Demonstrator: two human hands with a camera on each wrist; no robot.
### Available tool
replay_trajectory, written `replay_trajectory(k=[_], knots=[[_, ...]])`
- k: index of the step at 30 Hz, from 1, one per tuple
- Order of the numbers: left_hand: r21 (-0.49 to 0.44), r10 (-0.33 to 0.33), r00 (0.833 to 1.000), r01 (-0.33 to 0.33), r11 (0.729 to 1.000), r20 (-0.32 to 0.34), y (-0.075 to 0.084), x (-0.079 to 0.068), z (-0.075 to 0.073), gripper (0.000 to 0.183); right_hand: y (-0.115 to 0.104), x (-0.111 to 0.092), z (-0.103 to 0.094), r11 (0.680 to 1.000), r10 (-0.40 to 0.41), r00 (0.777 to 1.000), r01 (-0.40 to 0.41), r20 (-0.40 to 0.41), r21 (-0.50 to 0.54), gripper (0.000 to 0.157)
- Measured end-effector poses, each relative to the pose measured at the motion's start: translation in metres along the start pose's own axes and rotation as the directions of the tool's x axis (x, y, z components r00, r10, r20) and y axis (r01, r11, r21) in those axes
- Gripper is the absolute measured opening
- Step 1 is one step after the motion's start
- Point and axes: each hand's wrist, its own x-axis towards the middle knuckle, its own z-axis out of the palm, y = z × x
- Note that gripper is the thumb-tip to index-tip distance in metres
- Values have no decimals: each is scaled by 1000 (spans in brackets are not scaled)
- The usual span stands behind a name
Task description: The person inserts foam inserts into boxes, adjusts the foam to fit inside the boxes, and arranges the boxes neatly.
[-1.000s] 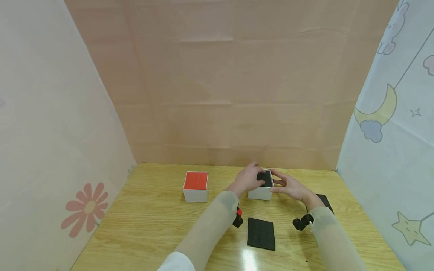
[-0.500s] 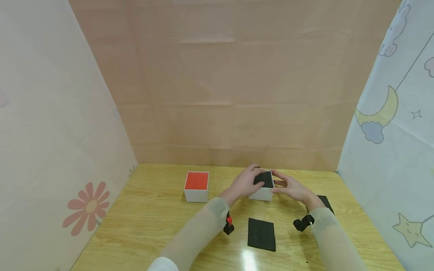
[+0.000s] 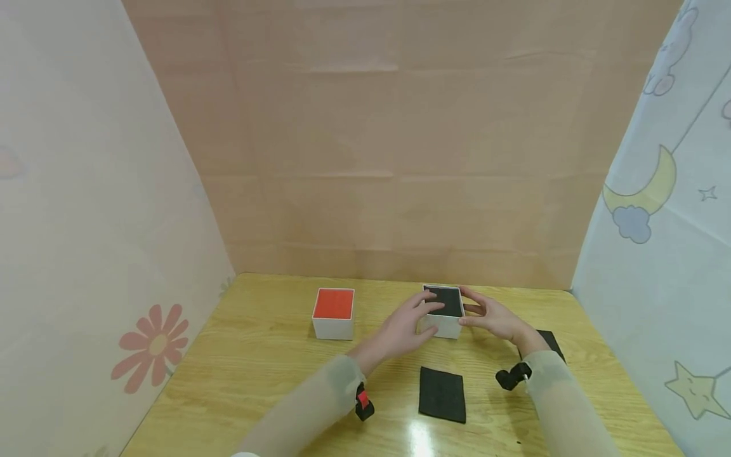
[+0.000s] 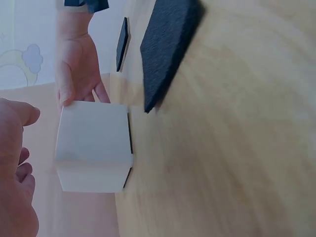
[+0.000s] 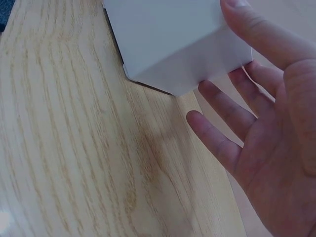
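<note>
In the head view, a white square box [image 3: 442,327] with a black top layer [image 3: 447,302] stands near the table's back edge. My left hand [image 3: 402,327] is beside its left side, fingers spread, fingertips overlapping the black layer in this view. The left wrist view shows this hand [image 4: 17,163] apart from the box [image 4: 94,133], holding nothing. My right hand [image 3: 497,317] is at the box's right side. In the right wrist view, its fingertips and thumb touch the side of the box [image 5: 182,44], fingers loosely spread [image 5: 266,118].
A second white box [image 3: 334,329] with a red top [image 3: 334,303] stands to the left. A black square pad [image 3: 442,395] lies on the wooden table [image 3: 257,374] in front. Another dark pad [image 3: 551,343] lies partly under my right forearm. A brown-covered wall [image 3: 394,190] stands behind.
My left hand has drawn back leftward from the top of the black-topped box, uncovering more of the black layer. My right hand stays at the box's side.
</note>
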Motion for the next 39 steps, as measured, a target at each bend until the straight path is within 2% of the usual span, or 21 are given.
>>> replay_trajectory(k=[8, 16, 21, 29, 33, 39], knots=[[-45, 70, 996, -67, 997, 63, 0, -30, 7, 52, 0, 0, -1, 1000, -1, 1000, 1, 4, 6, 96], [-90, 82, 979, -66, 994, 187, 0, -50, 22, 58, 2, 2, -1, 1000, 3, 1000, -3, -11, -31, 97], [-74, 62, 967, -45, 996, 245, 7, -57, 25, 67, 6, 4, -2, 999, 10, 1000, -11, -15, -32, 98], [-76, 64, 936, -40, 996, 345, 12, -65, 29, 84, 4, 3, -3, 998, 29, 999, -30, -15, -49, 99], [-90, 76, 927, -45, 995, 368, 13, -65, 31, 89, 4, 2, -3, 998, 20, 1000, -21, -19, -57, 99], [-84, 115, 920, -90, 992, 375, 17, -65, 30, 89, 5, 2, -2, 998, 4, 1000, -5, -18, -58, 97]])
